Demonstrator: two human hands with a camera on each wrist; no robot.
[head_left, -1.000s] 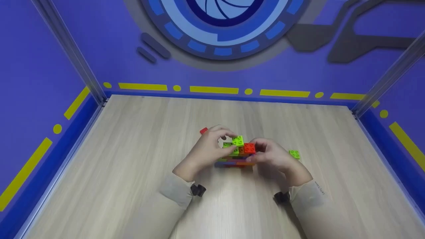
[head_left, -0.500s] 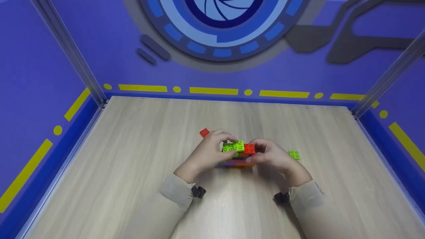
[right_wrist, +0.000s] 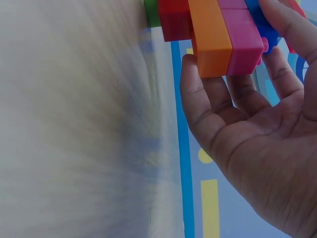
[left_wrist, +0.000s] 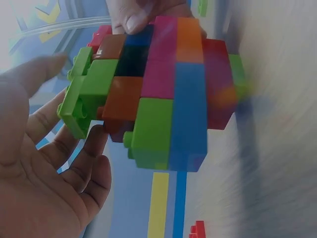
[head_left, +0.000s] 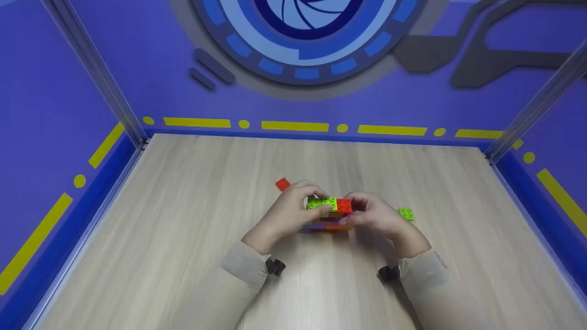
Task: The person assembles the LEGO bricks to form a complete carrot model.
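A stack of colourful toy building bricks, with orange, pink, blue, red, brown and green layers, is between both hands. My left hand pinches a lime green brick on its top from the left, thumb on the near side and fingers on the far side. Beside that brick, a red brick forms the right end of the top. My right hand grips the stack's right end, its thumb over a blue brick and its fingers behind the orange brick.
A loose red brick lies on the wooden table just beyond the left hand. To the right of the right hand lies a loose green brick. Blue printed panels enclose the table at the back and sides.
The left hand has lowered the lime green brick from a raised, tilted position until it sits level with the neighbouring red brick on top. The right hand has kept its hold in place.
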